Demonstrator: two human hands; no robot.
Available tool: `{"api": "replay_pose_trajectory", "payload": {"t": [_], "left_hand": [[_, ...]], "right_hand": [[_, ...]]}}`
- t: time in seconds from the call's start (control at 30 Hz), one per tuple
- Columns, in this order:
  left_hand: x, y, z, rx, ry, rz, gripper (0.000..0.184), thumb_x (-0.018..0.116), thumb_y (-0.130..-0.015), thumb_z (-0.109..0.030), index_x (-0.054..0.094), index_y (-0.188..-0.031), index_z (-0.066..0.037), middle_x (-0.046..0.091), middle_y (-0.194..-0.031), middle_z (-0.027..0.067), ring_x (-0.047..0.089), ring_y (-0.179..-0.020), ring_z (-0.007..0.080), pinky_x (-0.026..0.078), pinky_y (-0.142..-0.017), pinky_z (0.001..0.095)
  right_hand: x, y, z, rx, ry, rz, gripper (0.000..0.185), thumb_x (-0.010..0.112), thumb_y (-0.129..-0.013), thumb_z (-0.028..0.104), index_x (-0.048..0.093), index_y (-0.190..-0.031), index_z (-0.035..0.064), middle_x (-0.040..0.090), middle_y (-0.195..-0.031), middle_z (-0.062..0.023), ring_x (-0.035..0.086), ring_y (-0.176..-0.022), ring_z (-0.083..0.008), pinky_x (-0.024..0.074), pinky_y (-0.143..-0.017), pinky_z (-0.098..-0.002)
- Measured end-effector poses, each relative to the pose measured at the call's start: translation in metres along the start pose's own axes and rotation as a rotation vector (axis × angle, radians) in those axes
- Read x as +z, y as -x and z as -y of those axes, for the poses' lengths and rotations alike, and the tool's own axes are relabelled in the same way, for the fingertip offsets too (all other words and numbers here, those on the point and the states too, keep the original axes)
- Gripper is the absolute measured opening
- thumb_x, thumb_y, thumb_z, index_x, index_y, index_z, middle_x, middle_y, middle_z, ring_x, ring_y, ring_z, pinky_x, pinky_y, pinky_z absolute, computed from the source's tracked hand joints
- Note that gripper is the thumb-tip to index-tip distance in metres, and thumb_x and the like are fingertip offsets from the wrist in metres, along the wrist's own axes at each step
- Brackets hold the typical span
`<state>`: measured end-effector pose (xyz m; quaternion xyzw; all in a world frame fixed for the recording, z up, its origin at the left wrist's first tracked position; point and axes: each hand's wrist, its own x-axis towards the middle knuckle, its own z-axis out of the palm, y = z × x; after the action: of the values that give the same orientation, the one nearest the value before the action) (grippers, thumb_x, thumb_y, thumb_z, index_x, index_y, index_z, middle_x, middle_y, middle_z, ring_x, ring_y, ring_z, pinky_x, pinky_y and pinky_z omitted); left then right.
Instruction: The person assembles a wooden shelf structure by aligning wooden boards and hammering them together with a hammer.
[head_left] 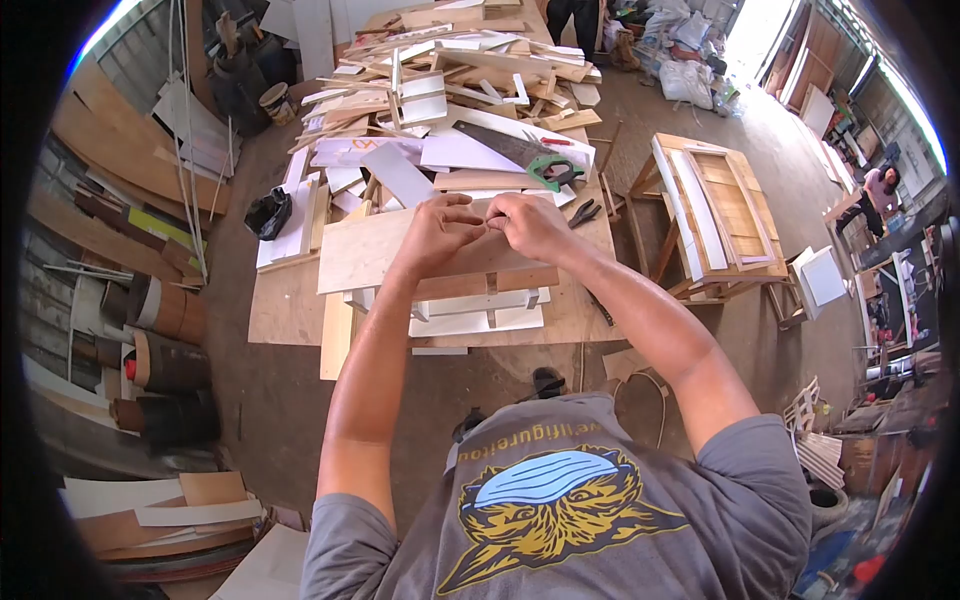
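A pale wooden board (365, 250) lies across a small wooden frame (480, 307) on the worktable. Over the board's top, my left hand (438, 235) rests with its fingers spread and slightly bent. My right hand (532, 228) is close beside it, thumb and fingers pinched together. Whatever sits in that pinch is too small to make out. Just beyond the right hand lie a hand saw (505, 145) with a green handle and a pair of pliers (584, 213).
Offcuts (440, 90) are heaped over the far part of the worktable (285, 305). A black plastic bag (268, 214) lies at its left edge. On the right stands a wooden stand (715, 205) holding panels. Another person (875, 200) sits farther right; someone else's legs (575, 25) show beyond the table.
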<state>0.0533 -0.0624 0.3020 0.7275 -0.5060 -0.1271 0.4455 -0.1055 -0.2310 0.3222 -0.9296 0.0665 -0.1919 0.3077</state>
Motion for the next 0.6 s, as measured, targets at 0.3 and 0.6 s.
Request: {"api": "replay_pose_trajectory", "payload": {"t": [0.3, 0.6], "left_hand": [[-0.004, 0.005, 0.005, -0.003, -0.043, 0.061, 0.02, 0.085, -0.088, -0.023, 0.088, -0.106, -0.017, 0.069, -0.139, 0.0117, 0.061, -0.134, 0.03, 0.022, -0.127, 0.0629], [0.0, 0.006, 0.006, 0.029, -0.044, 0.029, 0.02, 0.087, -0.085, -0.02, 0.088, -0.105, -0.015, 0.07, -0.134, 0.0123, 0.063, -0.131, 0.0302, 0.032, -0.123, 0.0549]], "right_hand": [[0.01, 0.002, -0.002, -0.136, 0.178, 0.01, 0.011, 0.058, -0.097, 0.008, 0.066, -0.104, 0.0083, 0.077, -0.101, -0.0117, 0.073, -0.101, -0.0369, 0.0567, -0.082, -0.0479], [0.015, 0.002, -0.006, -0.182, 0.241, -0.007, 0.01, 0.057, -0.097, 0.008, 0.062, -0.106, 0.0067, 0.074, -0.101, -0.014, 0.072, -0.101, -0.0384, 0.056, -0.082, -0.0487]]}}
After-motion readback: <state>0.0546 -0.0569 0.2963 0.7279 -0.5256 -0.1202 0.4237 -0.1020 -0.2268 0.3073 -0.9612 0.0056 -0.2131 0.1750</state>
